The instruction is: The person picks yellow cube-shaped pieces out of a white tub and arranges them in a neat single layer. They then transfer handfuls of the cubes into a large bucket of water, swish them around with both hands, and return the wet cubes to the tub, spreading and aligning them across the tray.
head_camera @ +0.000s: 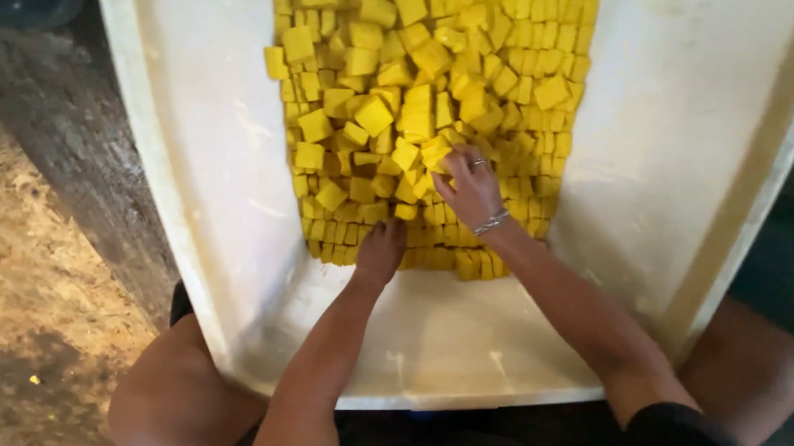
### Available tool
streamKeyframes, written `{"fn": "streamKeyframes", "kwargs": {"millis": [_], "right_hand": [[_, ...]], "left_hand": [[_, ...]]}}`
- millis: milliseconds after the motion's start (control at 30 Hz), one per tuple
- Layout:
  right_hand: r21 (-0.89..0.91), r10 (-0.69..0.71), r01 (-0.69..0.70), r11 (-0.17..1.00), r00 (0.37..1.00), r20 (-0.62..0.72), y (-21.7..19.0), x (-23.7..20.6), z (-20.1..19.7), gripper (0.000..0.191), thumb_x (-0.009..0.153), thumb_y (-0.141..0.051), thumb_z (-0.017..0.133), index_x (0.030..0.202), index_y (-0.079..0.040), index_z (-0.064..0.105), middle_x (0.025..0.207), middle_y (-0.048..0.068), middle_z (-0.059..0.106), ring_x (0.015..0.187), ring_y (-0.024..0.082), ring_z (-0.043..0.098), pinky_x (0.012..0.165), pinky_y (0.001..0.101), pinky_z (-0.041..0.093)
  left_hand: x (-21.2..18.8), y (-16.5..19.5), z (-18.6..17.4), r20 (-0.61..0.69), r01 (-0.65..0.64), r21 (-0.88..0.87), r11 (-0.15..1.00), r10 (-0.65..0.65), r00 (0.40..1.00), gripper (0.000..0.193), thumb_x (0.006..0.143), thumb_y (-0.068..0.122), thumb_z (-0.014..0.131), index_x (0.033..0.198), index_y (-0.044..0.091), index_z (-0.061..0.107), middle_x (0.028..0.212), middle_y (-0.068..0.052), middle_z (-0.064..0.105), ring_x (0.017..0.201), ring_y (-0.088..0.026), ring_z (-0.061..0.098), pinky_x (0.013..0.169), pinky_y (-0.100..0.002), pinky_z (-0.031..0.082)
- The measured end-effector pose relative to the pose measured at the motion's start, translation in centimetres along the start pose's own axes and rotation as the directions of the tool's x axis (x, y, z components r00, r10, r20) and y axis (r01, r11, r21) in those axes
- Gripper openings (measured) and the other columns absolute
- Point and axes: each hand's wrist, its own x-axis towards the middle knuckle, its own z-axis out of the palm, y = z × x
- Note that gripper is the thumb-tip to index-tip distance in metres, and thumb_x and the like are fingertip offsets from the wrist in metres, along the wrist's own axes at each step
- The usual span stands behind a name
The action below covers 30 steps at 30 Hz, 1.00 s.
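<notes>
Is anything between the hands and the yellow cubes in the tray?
Nothing visible. The right hand is already on the loose yellow cubes, and the left hand rests at the near edge of the packed rows in the white tray.

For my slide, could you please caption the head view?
Both hands, left hand and right hand, on yellow blocks in a white tray.

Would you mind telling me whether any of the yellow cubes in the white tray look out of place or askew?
Yes: the cubes at upper left lie tumbled and tilted, unlike the neat rows on the right. None lie outside the white tray.
</notes>
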Motion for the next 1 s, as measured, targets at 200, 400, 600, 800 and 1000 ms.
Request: {"fn": "streamKeyframes", "kwargs": {"millis": [200,400,600,800,1000], "right_hand": [[-0.027,-0.049,0.046,0.999,0.993,-0.103,-2.9,2.3,1.2,0.052,0.082,-0.021,0.086,0.119,-0.004,0.055,0.121,0.023,0.053,0.105,0.041,0.059,0.083,0.0497,0.056],[0.046,0.018,-0.014,0.999,0.996,-0.087,-1.5,2.7,-0.5,0.043,0.084,-0.01,0.079,0.12,-0.004,0.055,0.121,0.02,0.056,0.109,0.038,0.06,0.09,0.0488,0.055],[0.121,-0.174,0.181,0.976,0.983,-0.065,-1.0,7.1,-3.9,0.034,0.086,-0.008,0.075,0.117,-0.008,0.062,0.125,0.016,0.062,0.114,0.034,0.063,0.095,0.0466,0.056],[0.004,-0.383,0.423,0.906,0.816,0.434,-2.4,11.5,-4.0,0.038,0.088,-0.011,0.072,0.125,-0.017,0.066,0.136,0.016,0.056,0.114,0.036,0.062,0.091,0.047,0.055],[-0.093,-0.256,0.358,0.929,0.804,0.537,-3.5,10.9,-5.2,0.044,0.085,-0.017,0.074,0.128,-0.02,0.065,0.134,0.015,0.054,0.11,0.039,0.062,0.091,0.0494,0.053]], "left_hand": [[-0.5,-0.4,-1.2,0.208,0.07,0.035,0.997,-0.075,0.975,0.019,0.089,0.012,0.061,0.107,0.012,0.066,0.106,-0.016,0.064,0.098,-0.034,0.068,0.078,-0.046,0.057],[-0.4,-2.7,-3.4,0.384,0.194,-0.24,0.951,-0.09,0.919,0.033,0.092,0.007,0.057,0.124,0.012,0.063,0.115,-0.02,0.066,0.105,-0.041,0.066,0.082,-0.052,0.058],[0.7,-8.0,-3.1,0.256,0.347,-0.281,0.895,-0.279,0.926,0.033,0.082,0.005,0.065,0.115,0.006,0.066,0.12,-0.02,0.065,0.111,-0.042,0.063,0.091,-0.052,0.056],[0.6,-11.0,-3.1,0.174,0.474,-0.328,0.817,-0.441,0.88,0.024,0.085,0.014,0.069,0.106,0.002,0.067,0.126,-0.022,0.059,0.118,-0.046,0.057,0.098,-0.052,0.051],[0.3,-10.1,-1.9,0.108,0.482,-0.316,0.817,-0.473,0.874,0.031,0.084,0.016,0.07,0.11,0.001,0.064,0.136,-0.027,0.049,0.117,-0.048,0.056,0.094,-0.051,0.051]]}}
